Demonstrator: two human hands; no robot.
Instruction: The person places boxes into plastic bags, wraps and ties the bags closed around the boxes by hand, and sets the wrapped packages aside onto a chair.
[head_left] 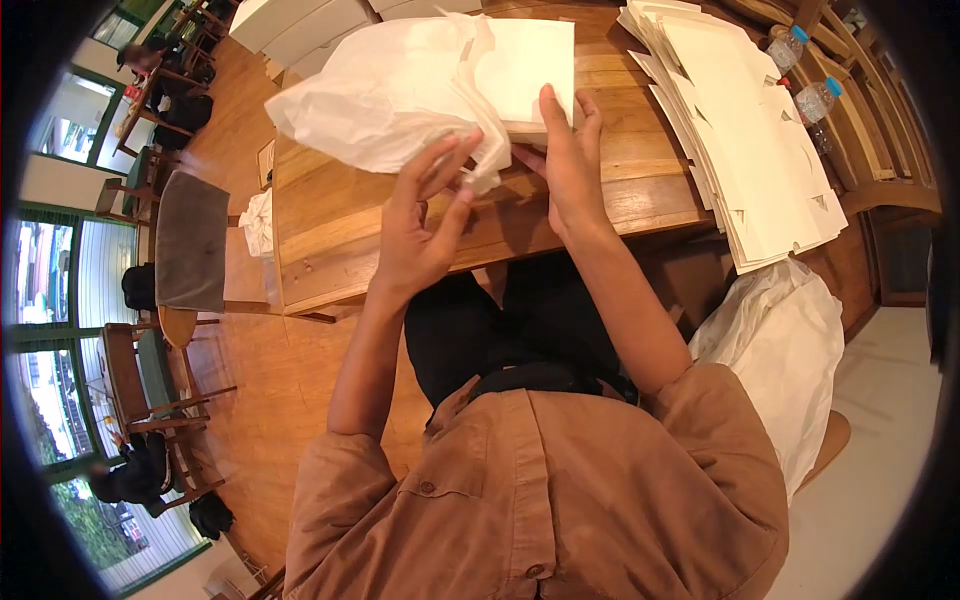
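Observation:
A flat white box [535, 65] sits partly inside a thin, wrinkled white bag [370, 95] above the wooden table. The bag's loose, bunched edge runs across the box near its middle. My right hand [570, 170] grips the near right corner of the box, thumb on top and the other fingers beside and below. At the bag's near edge, my left hand [425, 215] has its fingers and thumb curled around a fold of the thin material. Part of the box is hidden under the bag.
A stack of flat white cardboard blanks [740, 130] lies at the right, beside water bottles [818, 98]. White boxes [310, 35] stand at the far left of the wooden table [330, 235]. A large white bag [780, 350] is at my right; a chair [192, 240] stands left.

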